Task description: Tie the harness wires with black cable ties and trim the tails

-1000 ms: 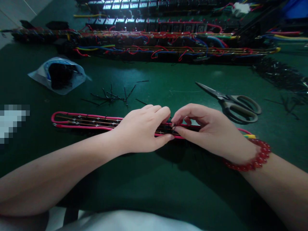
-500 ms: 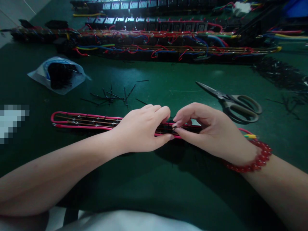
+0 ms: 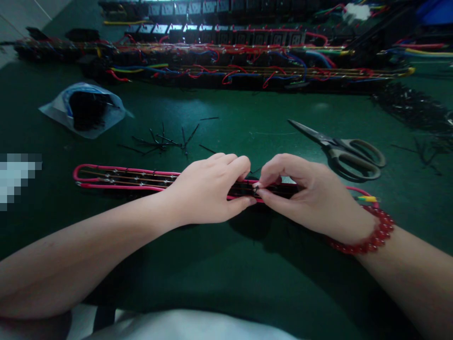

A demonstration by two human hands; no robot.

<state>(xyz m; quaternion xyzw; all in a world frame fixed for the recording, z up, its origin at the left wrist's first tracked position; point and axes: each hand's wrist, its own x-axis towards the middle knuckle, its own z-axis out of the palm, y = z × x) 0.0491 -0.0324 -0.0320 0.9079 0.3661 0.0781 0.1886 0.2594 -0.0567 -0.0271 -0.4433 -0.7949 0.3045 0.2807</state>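
Note:
A long black socket strip (image 3: 122,178) with thin metal rails and a red wire looped round its edge lies across the table before me. My left hand (image 3: 212,189) spans it near the middle, thumb on the near edge and fingers over the far edge. Just to the right, my right hand (image 3: 300,189) pinches a small black cable tie (image 3: 255,190) between thumb and forefinger, over the strip. The hands hide much of the strip's middle. Past my right wrist, a yellow-green sleeve (image 3: 370,199) shows on the wire end.
Scissors (image 3: 341,146) lie beyond my right hand. Loose cable ties (image 3: 161,141) are scattered behind my left hand, near an open plastic bag (image 3: 101,127) full of them. A heap of black ties (image 3: 410,106) sits at right. Wired strips (image 3: 240,78) line the back.
The right hand's fingers have drawn closer together at the tie, and its wrist has shifted slightly left. My left hand stays on the strip.

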